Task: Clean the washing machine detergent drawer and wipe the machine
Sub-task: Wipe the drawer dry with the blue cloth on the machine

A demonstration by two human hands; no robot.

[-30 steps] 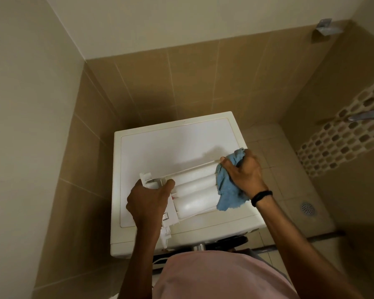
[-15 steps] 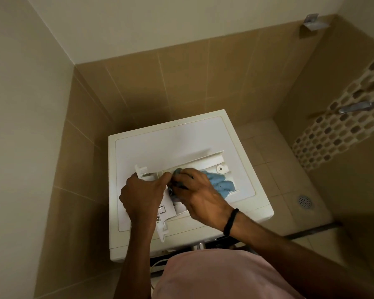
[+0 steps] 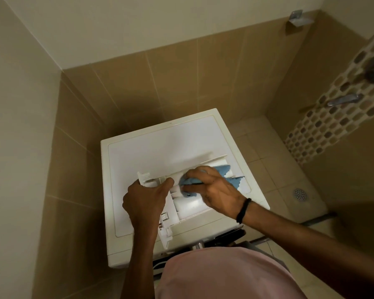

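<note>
On the washing machine (image 3: 138,152) top, near its front edge, the detergent drawer (image 3: 190,206) lies removed from its slot. The left hand (image 3: 146,199) grips the drawer's left end, fingers curled round it. The right hand (image 3: 216,190), clutching a bunched blue cloth (image 3: 221,169), has travelled from the drawer's right end to its left compartments, so wiping is under way. The drawer is white plastic; any residue cannot be judged.

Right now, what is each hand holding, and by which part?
The left hand grips the detergent drawer at its front-panel end. The right hand holds the blue cloth by its bunched end, pressed into the drawer.
</note>
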